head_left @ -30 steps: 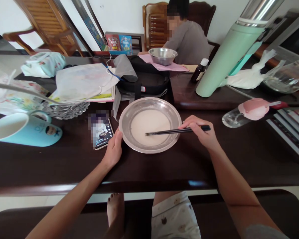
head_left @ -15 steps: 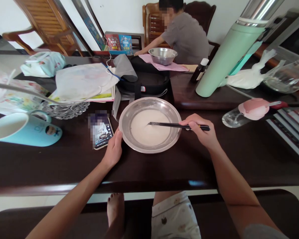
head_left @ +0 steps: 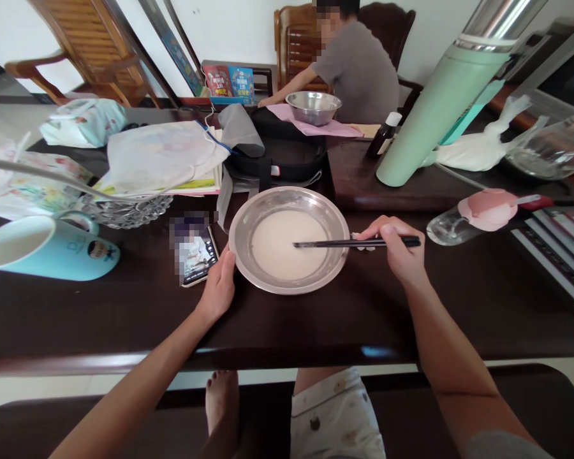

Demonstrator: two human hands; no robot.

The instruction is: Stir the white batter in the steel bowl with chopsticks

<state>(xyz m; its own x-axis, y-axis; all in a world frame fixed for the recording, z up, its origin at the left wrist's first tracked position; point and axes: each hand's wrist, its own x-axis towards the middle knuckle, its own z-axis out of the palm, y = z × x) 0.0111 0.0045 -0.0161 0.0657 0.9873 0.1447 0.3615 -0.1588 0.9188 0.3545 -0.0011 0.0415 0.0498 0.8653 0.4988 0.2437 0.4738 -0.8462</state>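
Stainless-steel basin (head_left: 242,236), pale liquid (head_left: 282,261) inside, sitting right between my hands on the dark table (head_left: 316,325)! My left hand (head_left: 220,287) grips its left rim; my right hand (head_left: 404,252), just beside the opposite rim, pinches black chopsticks (head_left: 337,243), tips at the liquid. Near my left fingers, a lit smartphone (head_left: 199,255). Farther off I see a black bag (head_left: 291,152), another steel bowl (head_left: 313,115), a seated person (head_left: 363,70).

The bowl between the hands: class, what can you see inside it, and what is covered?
The bowl holds whitish liquid, with chopsticks reaching over it. The liquid covers the bowl's bottom, so anything sunk there cannot be seen.
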